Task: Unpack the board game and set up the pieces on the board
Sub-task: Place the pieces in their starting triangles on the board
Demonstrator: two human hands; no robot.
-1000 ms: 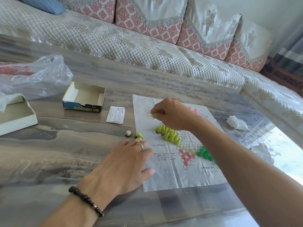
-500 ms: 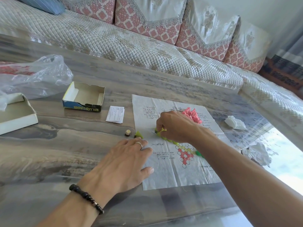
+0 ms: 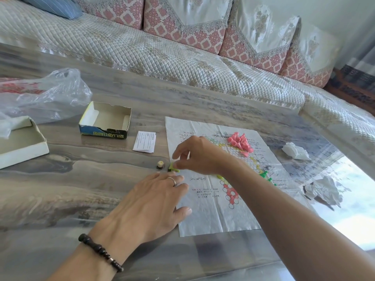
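The paper game board (image 3: 205,218) lies flat on the table. Pink pawns (image 3: 239,141) are heaped at its far end, and dark green pawns (image 3: 263,175) show beside my right forearm. One yellow-green pawn (image 3: 173,168) lies on the table just off the board's left edge, next to a small die (image 3: 160,164). My right hand (image 3: 200,155) hovers over that pawn, thumb and forefinger slightly apart, their tips at the pawn. My left hand (image 3: 154,203) rests palm down, its fingertips on the board's left edge. My right arm hides the other yellow-green pawns.
An open blue game box (image 3: 105,120) and a folded leaflet (image 3: 144,141) lie left of the board. A white box lid (image 3: 20,142) and a clear plastic bag (image 3: 44,94) sit at far left. Crumpled wrappers (image 3: 295,152) lie right. A sofa (image 3: 162,51) runs behind.
My right hand left the yellow-green row on the board and moved left to the stray pawn at the board's edge. The left hand has stayed in place.
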